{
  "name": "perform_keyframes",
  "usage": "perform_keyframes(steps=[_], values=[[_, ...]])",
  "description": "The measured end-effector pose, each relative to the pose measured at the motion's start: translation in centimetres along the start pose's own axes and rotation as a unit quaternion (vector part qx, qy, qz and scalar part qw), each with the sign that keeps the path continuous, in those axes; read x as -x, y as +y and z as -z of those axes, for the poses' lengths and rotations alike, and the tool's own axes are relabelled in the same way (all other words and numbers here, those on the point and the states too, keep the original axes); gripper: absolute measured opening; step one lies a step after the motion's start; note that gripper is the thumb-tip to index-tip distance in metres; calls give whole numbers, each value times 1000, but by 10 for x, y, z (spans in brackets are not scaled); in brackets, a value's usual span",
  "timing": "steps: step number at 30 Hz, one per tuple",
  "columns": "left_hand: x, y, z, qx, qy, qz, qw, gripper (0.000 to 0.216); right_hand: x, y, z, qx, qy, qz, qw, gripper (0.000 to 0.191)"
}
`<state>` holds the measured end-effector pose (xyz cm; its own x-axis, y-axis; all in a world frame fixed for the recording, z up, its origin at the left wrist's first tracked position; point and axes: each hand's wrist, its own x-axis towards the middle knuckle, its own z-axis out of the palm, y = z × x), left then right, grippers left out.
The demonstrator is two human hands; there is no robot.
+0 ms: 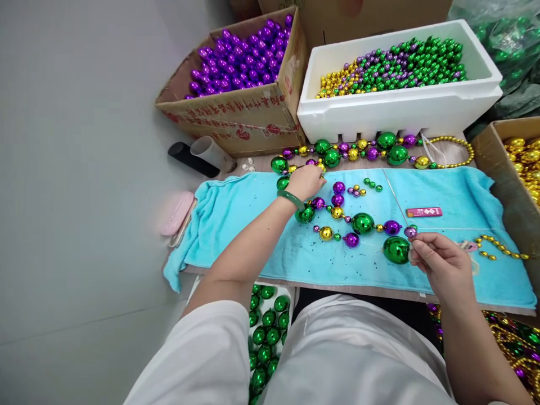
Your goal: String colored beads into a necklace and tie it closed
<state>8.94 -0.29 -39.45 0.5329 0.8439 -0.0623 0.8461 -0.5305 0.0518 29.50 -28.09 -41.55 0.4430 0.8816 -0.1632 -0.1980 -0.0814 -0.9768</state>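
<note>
Green shiny ball [396, 249] on blue towel [253, 225], just left of R hand [442, 264]. R fingers pinched on thread [394, 191]. L hand [306, 181] curled among loose beads [337, 187], grip unclear. Ball prob. light, slippery, hard: hold by thread.

Just 1 camera was in use, worn on the person's head, and it faced forward and steeply down over the lap [350, 349]. It sat close, so the left hand [306, 181] and right hand [442, 264] reached in from the bottom edge, the blue towel [253, 225] crossed the middle, and the cardboard box [236, 112] and white foam box [400, 112] lined the top.
</note>
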Motion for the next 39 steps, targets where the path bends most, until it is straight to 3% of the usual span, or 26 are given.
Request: perform_keyframes(steps=[4, 8, 10, 13, 15, 16, 18, 20, 23, 29, 31, 34, 39], values=[[0, 13, -15, 17, -26, -7, 999, 29, 1, 0, -4, 15, -7, 2, 1000, 13], [2, 15, -12, 223, 46, -3, 974, 33, 4, 0, -5, 20, -20, 5, 1000, 12], [12, 18, -5, 417, 58, 7, 907, 35, 4, 0, -6, 24, -23, 11, 999, 12], [35, 28, 8, 689, -22, 6, 724, 38, 5, 0, -8, 36, -22, 17, 999, 12], [51, 35, 16, 787, -72, -4, 613, 40, 6, -1, -10, 45, -25, 17, 999, 12], [58, 37, 18, 816, -84, -9, 572, 41, 6, -2, -11, 50, -29, 19, 998, 13], [69, 41, 21, 851, -90, -15, 517, 41, 8, -2, -13, 61, -37, 25, 997, 13], [75, 42, 19, 868, -89, -14, 488, 40, 10, -2, -14, 73, -47, 33, 996, 14], [80, 42, 13, 865, -78, 0, 496, 39, 14, -1, -16, 96, -62, 36, 993, 15], [85, 44, 9, 764, -49, 27, 642, 46, 18, -2, -16, 124, -74, 43, 989, 17], [86, 45, 10, 740, -41, 26, 671, 51, 18, -2, -16, 134, -73, 45, 987, 18], [86, 45, 10, 731, -39, 16, 681, 52, 18, -1, -15, 142, -73, 41, 986, 18], [88, 50, 9, 752, -58, -23, 656, 46, 17, 2, -16, 144, -75, 35, 986, 19]])
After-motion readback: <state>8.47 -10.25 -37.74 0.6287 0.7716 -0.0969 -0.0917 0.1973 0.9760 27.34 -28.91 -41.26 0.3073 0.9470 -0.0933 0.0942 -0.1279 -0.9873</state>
